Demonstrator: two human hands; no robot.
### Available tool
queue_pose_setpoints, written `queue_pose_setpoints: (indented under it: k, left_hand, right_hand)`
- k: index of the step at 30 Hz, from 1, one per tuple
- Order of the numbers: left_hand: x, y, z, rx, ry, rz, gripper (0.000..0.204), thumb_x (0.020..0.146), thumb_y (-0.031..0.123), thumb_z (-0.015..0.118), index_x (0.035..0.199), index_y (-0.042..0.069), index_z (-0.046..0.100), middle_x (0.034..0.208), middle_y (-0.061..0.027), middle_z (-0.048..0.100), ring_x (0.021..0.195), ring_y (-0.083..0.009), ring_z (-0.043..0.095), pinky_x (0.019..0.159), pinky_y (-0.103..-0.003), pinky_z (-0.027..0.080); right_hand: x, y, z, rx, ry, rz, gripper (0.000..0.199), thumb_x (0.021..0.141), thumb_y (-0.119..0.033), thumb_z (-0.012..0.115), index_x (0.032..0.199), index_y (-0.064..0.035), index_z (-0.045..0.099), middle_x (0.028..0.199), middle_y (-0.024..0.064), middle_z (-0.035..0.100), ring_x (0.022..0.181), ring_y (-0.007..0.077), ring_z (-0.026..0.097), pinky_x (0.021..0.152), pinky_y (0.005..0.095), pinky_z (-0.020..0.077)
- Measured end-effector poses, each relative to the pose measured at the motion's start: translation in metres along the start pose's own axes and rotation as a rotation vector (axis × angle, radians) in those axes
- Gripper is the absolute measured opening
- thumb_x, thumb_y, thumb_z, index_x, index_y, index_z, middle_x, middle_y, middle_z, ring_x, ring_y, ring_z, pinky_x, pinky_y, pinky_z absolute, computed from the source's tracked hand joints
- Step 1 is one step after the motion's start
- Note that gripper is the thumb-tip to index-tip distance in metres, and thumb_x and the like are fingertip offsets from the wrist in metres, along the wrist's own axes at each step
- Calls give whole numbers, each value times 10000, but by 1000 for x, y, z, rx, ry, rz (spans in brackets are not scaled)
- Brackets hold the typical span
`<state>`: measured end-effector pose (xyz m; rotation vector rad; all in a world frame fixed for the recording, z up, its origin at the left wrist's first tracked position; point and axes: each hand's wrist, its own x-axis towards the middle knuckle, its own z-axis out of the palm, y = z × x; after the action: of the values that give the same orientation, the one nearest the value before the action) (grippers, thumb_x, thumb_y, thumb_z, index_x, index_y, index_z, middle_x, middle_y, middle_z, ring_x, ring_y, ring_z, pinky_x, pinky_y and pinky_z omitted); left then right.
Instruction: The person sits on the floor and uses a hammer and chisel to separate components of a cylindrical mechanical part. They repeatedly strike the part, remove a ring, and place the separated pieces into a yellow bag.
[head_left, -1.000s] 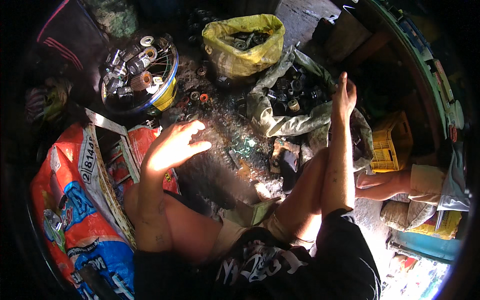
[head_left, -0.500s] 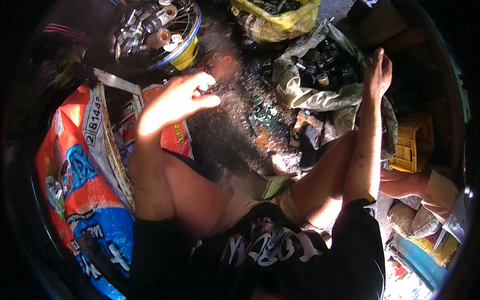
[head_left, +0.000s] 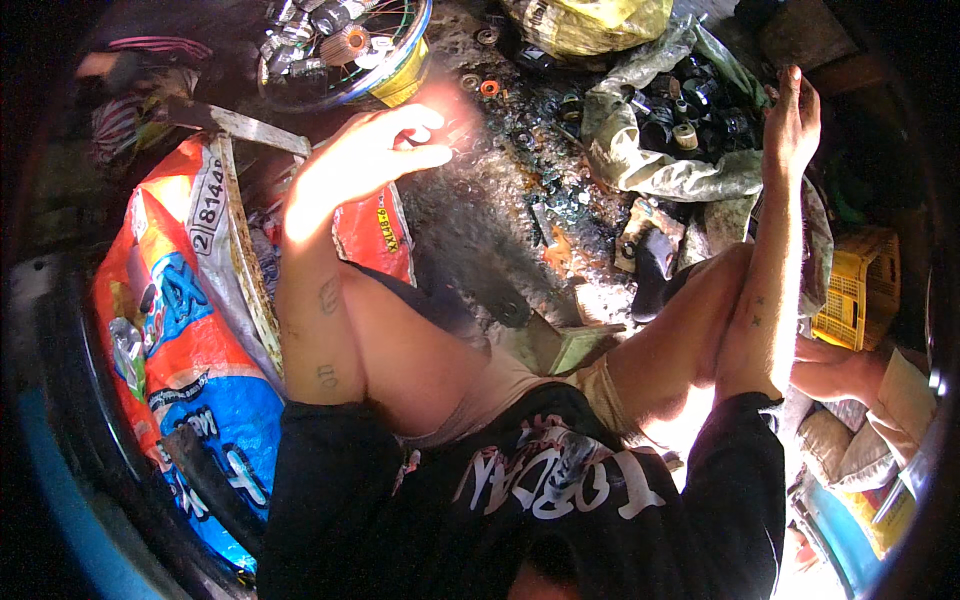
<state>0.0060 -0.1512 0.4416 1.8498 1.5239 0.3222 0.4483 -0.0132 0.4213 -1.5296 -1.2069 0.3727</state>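
My left hand (head_left: 375, 150), washed out by bright light, hovers over the dark wet ground. Its fingers curl, the thumb stands apart from them, and nothing shows between. Below it is an orange and white sack (head_left: 375, 235); beyond it stands a wheel-rimmed basin (head_left: 425, 45) of metal and plastic parts. My right hand (head_left: 793, 125) is raised with fingers stretched out, holding nothing that I can see. It is nearest to a grey woven sack (head_left: 690, 178), rolled open, with dark small parts (head_left: 705, 100) inside.
A yellow sack (head_left: 590, 28) lies at the far side. On the left, a rusty metal frame (head_left: 245, 250) leans by a big orange and blue sack (head_left: 235, 430). A yellow crate (head_left: 855, 290) and another person's hand (head_left: 835, 370) are at the right. Small orange rings (head_left: 489, 88) litter the ground.
The whole view has shifted, so the surroundings sit farther right and slightly higher. Both hands keep about the same pose, empty and raised.
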Motion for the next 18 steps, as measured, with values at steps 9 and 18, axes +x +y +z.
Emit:
queue_pose_setpoints:
  k: [9, 18]
  left_hand:
    - [-5, 2, -4, 37, 35, -36, 466, 844, 384, 754, 1135, 37, 646, 931, -98, 656, 839, -187, 584, 778, -339, 484]
    - [6, 5, 9, 20, 43, -36, 524, 840, 328, 771, 1227, 6, 626, 1079, -143, 692, 966, -215, 648, 874, -353, 515]
  right_hand:
    - [0, 6, -3, 16, 41, -20, 604, 961, -553, 581, 1279, -41, 611, 1183, 110, 680, 1031, 193, 640, 809, 330, 530]
    - [-19, -47, -38, 1329, -1034, 384, 1391, 599, -912, 604, 1552, 4, 169, 1568, 303, 240, 1424, 466, 309, 1138, 625, 287]
